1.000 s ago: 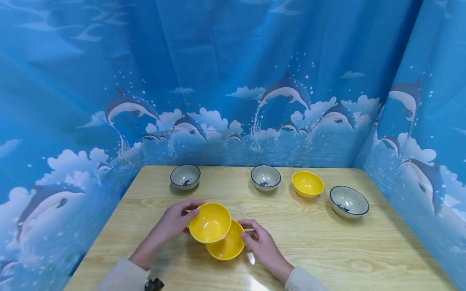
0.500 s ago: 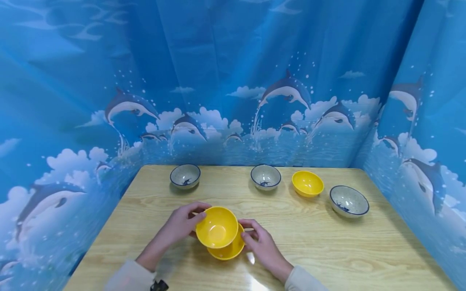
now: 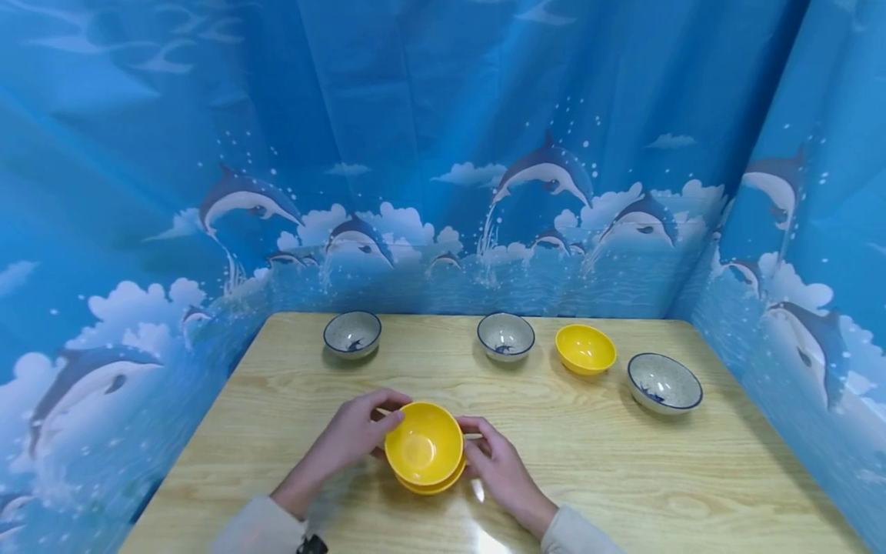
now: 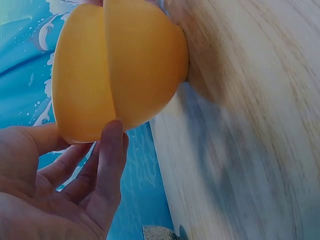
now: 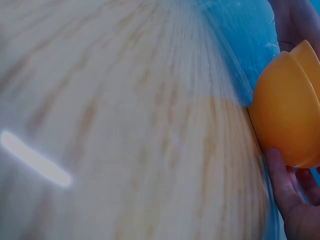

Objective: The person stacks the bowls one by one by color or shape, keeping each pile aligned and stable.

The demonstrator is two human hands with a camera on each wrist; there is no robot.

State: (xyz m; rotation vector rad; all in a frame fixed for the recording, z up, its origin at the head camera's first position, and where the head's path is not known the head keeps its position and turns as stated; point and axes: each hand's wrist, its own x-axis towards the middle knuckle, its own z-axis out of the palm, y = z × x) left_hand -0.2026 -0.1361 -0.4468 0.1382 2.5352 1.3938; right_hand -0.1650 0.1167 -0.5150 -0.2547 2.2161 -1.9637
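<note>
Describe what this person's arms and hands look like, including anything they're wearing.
The left hand and right hand are gloveless. The left sleeve and right sleeve are pale beige. A black object beside the left sleeve is too small to identify.

Left grip (image 3: 358, 431) pinching — right grip (image 3: 498, 463) opposite, curled to hold, both forearms (image 3: 298, 488) angled inward

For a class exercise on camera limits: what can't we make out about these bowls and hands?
Head view: inside of lower glossy round yellow bowl, mostly covered by upper glossy round yellow bowl.
Head view: some fingertips of left hand, hidden by upper bowl.
Right wrist view: part of right hand, cut off by frame edges.
</note>
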